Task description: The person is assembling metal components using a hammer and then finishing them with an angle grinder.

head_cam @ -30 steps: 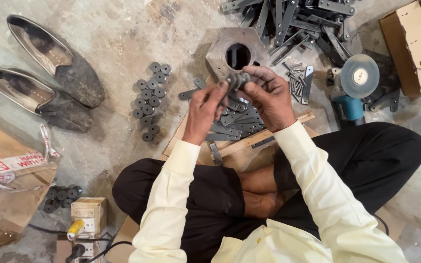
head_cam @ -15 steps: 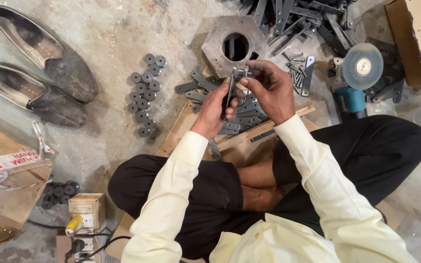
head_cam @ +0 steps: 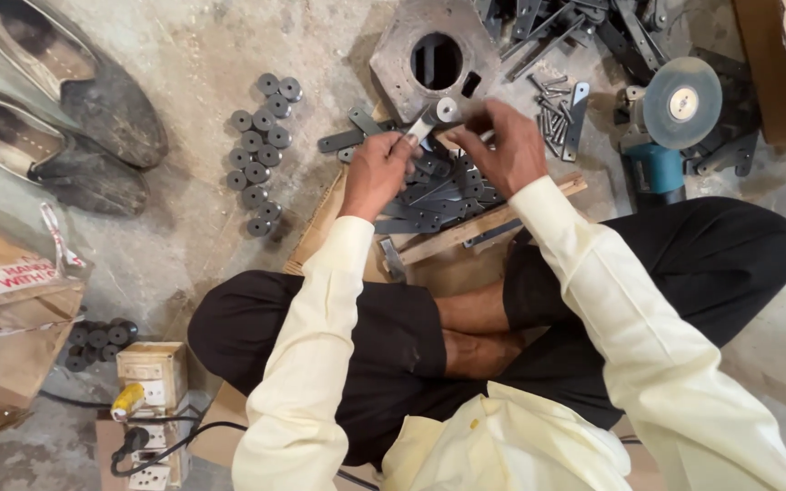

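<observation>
Since the earlier frame both hands have dropped lower and spread a little apart, and the flat metal strip now slants between them instead of standing nearly upright. Left hand is closed around the lower end of the metal strip, whose upper end carries a small round silvery disc. Right hand is curled with its fingertips pinched near the strip's upper end; what it pinches is too small to tell.

Directly under the hands lies a pile of dark flat strips on a wooden board, with a hammer lying just below the pile. Beyond the hands sits an octagonal steel plate with a round hole in it. Left of it, dark round washers lie in loose rows on the concrete floor, and a pair of worn shoes rests further left. To the right are loose bolts, more dark metal brackets and an angle grinder with a teal body. Near the person's left knee sit a socket box and a torn cardboard box.
</observation>
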